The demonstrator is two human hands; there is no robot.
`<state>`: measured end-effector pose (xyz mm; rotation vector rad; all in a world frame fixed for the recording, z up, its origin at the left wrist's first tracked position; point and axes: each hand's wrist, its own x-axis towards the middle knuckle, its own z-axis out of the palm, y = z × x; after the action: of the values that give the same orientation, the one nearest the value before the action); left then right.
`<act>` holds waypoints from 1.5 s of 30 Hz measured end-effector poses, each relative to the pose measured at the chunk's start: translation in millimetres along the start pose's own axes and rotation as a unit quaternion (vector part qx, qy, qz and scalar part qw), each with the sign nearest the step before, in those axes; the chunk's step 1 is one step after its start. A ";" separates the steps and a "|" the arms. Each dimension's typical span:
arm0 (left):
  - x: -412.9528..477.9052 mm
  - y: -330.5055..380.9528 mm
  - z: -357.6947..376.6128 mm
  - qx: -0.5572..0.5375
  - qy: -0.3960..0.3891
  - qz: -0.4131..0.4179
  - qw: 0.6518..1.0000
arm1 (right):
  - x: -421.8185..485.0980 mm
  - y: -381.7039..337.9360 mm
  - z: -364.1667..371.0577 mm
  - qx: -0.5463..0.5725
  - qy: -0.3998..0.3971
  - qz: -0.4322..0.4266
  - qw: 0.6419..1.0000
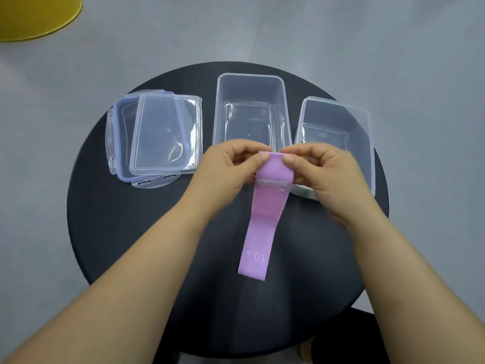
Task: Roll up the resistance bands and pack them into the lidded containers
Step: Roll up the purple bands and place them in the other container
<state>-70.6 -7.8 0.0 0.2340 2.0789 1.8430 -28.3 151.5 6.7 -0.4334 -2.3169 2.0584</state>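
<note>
A flat purple resistance band (263, 216) marked "10 LB" hangs over the middle of the round black table (147, 232). My left hand (231, 166) and my right hand (319, 172) both pinch its far end between thumb and fingers, side by side. Its near end lies loose toward me. Two clear open containers stand behind the hands: a larger one (250, 85) in the middle and a smaller one (338, 111) at the right. Something lies in the near corner of the right container, mostly hidden by my right hand.
Two clear lids (157, 135) lie stacked at the table's left, the lower one with a blue seal and clips. A yellow round object (34, 17) sits on the grey floor at the top left. A dark shape (349, 334) shows below the table's near right edge.
</note>
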 end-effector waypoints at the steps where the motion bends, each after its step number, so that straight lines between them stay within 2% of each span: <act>1: -0.9 1.6 -1.0 -0.011 -0.010 0.000 1.000 | 0.0 -0.6 0.3 0.001 0.000 0.001 1.000; 6: -0.5 4.0 -10.8 -0.001 -0.042 0.026 0.999 | 1.5 -2.0 0.5 0.045 -0.045 0.004 0.998; 12: 0.6 5.9 -13.3 0.000 -0.023 0.035 0.999 | 3.5 -3.8 1.3 0.070 -0.089 0.005 0.994; 19: 1.8 5.9 -11.4 0.002 -0.034 0.017 0.999 | 3.2 -2.1 -0.6 0.028 -0.079 -0.015 0.996; 28: 4.3 1.2 -10.8 0.019 -0.010 -0.002 1.000 | 2.0 -0.6 1.9 -0.035 -0.080 -0.041 0.995; 35: 4.1 2.8 -9.8 0.035 0.005 0.030 0.999 | 5.8 2.6 11.0 0.022 -0.043 -0.015 0.999; 45: 4.5 2.4 -9.1 0.026 0.005 0.037 0.999 | 5.7 -0.5 15.1 0.004 -0.028 -0.029 0.999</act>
<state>-78.4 -14.4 2.5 0.3208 2.1535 1.8376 -36.8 138.0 4.2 -0.3089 -2.3230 2.0785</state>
